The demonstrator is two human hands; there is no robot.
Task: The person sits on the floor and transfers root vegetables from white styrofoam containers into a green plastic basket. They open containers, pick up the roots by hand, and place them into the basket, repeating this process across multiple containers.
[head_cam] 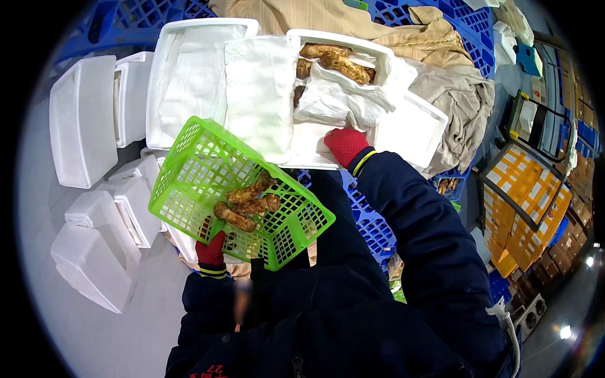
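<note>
My left hand [211, 248], in a red glove, grips the lower left side of a green plastic basket [208, 134]. The basket is tilted, and three brown mushrooms [248, 204] with thick stems lie in it. My right hand [346, 145], also in a red glove, is at the near side of a white foam box [341, 35], by crumpled white paper [331, 97]. Its fingers look curled, but whether they hold anything is hidden. More thick-stemmed mushrooms [347, 66] lie at the far end of that box, partly under the paper.
A paper-lined white foam box [158, 90] stands to the left, with a white sheet [259, 94] beside it. Several foam boxes [90, 123] are on the floor at left. Beige cloth [312, 16] covers part of the blue pallets. A cart with an orange-strapped load [524, 203] stands at right.
</note>
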